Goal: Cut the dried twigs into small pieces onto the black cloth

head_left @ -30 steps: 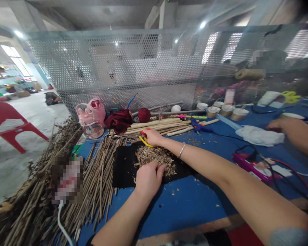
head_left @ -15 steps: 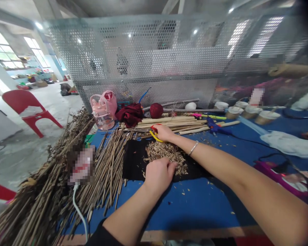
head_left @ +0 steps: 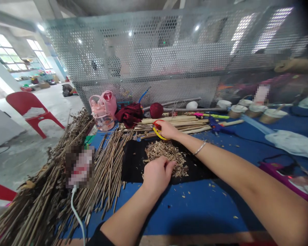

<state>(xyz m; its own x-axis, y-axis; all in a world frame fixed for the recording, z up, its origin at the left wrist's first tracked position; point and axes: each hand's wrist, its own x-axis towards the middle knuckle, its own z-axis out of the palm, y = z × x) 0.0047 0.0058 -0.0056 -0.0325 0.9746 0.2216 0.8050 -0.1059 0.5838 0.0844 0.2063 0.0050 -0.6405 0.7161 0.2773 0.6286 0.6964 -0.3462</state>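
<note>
My right hand (head_left: 167, 130) is closed around the handles of scissors (head_left: 159, 132), red on one loop and yellow on the other. Their blades point left over the pale sticks at the back. Below, a heap of dry, chopped plant bits (head_left: 164, 149) lies on a black cloth (head_left: 133, 162). At the near side of this heap rests my left hand (head_left: 157, 174), its fingers curled down and their tips hidden. Whatever it may hold does not show. Thin dry stems (head_left: 107, 171) are spread on the table just left of the cloth.
Bundled leafy stalks (head_left: 41, 194) fill the left side, with a white cable (head_left: 77, 213) across them. A pink bottle (head_left: 104, 116), dark red cloth (head_left: 129, 115) and yarn ball (head_left: 156, 110) stand behind. At right are a blue glue gun (head_left: 217, 125) and several cups (head_left: 273, 116).
The scissors and my right hand have shifted slightly up and right, and more of the yellow handle shows. My left hand stays at the heap. The whole view has moved a little.
</note>
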